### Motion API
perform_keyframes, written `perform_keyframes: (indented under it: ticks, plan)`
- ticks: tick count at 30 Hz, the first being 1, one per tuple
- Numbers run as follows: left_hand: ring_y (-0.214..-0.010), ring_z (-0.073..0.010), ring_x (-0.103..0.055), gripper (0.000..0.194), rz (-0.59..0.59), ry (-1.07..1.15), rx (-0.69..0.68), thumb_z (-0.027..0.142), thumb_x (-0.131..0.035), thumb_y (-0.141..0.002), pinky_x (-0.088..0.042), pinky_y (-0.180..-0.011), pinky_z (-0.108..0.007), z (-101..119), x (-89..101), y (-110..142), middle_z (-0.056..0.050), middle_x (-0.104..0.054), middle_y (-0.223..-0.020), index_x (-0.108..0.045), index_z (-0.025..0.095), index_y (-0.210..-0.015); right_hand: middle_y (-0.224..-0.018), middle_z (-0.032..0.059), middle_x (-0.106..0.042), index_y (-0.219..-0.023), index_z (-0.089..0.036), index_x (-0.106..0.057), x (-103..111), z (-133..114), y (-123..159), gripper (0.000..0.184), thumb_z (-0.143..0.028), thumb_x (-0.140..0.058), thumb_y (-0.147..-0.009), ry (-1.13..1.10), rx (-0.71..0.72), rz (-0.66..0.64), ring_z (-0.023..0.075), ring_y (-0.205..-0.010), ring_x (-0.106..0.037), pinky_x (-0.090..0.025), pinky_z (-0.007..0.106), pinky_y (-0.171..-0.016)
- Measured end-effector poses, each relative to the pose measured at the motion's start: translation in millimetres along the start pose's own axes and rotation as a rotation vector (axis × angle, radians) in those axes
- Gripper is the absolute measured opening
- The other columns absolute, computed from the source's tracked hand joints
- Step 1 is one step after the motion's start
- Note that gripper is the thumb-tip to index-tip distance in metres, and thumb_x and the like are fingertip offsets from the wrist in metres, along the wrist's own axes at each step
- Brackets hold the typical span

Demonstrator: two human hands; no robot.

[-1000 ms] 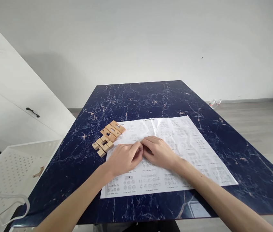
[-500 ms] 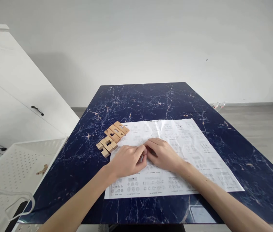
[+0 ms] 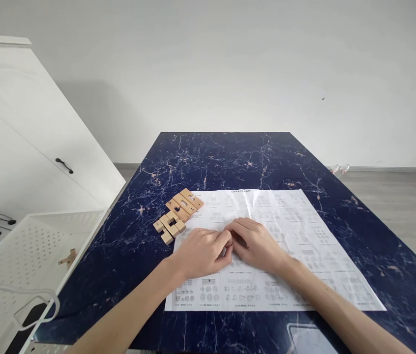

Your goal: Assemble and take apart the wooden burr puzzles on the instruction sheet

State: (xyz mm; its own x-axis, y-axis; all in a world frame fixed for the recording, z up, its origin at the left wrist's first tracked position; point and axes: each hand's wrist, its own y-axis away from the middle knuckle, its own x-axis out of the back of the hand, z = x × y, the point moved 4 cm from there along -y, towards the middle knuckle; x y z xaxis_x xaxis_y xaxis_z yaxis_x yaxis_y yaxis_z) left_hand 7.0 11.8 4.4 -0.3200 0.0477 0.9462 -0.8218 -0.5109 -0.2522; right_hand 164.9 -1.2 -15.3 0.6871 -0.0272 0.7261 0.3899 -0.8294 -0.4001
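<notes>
My left hand (image 3: 203,251) rests on a large printed paper sheet (image 3: 296,275), its fingers curled and the thumb near the index fingertip. My right hand (image 3: 255,244) lies against it with bent fingers, and the fingertips of both hands meet. Whatever they hold between them, if anything, is hidden. Left of my left hand lie flat wooden puzzle pieces (image 3: 185,203) with numbers and cut-outs, overlapping the sheet's upper left corner. Closer to me is a group of notched wooden blocks (image 3: 169,226), set together around a small square gap.
The sheet lies on a dark blue marbled table (image 3: 226,157). At the left stands a white perforated bin (image 3: 42,246) with a few wooden pieces (image 3: 68,258) inside and a white cable (image 3: 45,295) across it. A white cabinet (image 3: 38,123) stands behind it.
The whole view has shifted slightly, so everything sits a little lower and further right. My hands keep the same pose on the sheet, and the wooden pieces stay put.
</notes>
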Motion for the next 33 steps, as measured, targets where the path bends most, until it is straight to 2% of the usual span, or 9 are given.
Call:
perform_keyframes:
  ticks: [14, 23, 33]
  plan:
    - [-0.059, -0.0187, -0.067, 0.011, 0.001, 0.02, 0.0, 0.023, -0.05, -0.1, -0.049, -0.056, -0.031, -1.2, -1.7, 2.9, -0.001, -0.071, -0.072, -0.056, 0.02, -0.091, -0.089, 0.0043, -0.072, -0.098, -0.021, -0.065, -0.6, -2.7, 0.4, 0.022, -0.003, -0.055, -0.093, 0.005, 0.012, -0.002, 0.0216, -0.08, -0.066, -0.05, 0.036, -0.074]
    - [-0.058, -0.0188, -0.066, 0.008, 0.033, 0.054, 0.041, 0.021, -0.053, -0.096, -0.05, -0.058, -0.032, 0.4, -4.7, 4.0, -0.001, -0.069, -0.07, -0.055, 0.02, -0.088, -0.088, 0.0038, -0.071, -0.098, -0.021, -0.064, -0.4, -2.0, 0.0, 0.021, -0.003, -0.053, -0.094, -0.002, 0.037, -0.024, 0.0209, -0.079, -0.064, -0.051, 0.036, -0.073]
    - [-0.063, -0.0211, -0.07, 0.007, 0.035, 0.082, 0.036, 0.021, -0.056, -0.096, -0.052, -0.059, -0.034, -1.1, -9.2, 6.5, -0.001, -0.07, -0.074, -0.057, 0.02, -0.089, -0.088, 0.005, -0.071, -0.101, -0.022, -0.066, 1.5, -2.2, -1.2, 0.02, -0.009, -0.051, -0.1, 0.008, 0.013, -0.047, 0.022, -0.077, -0.064, -0.051, 0.038, -0.069]
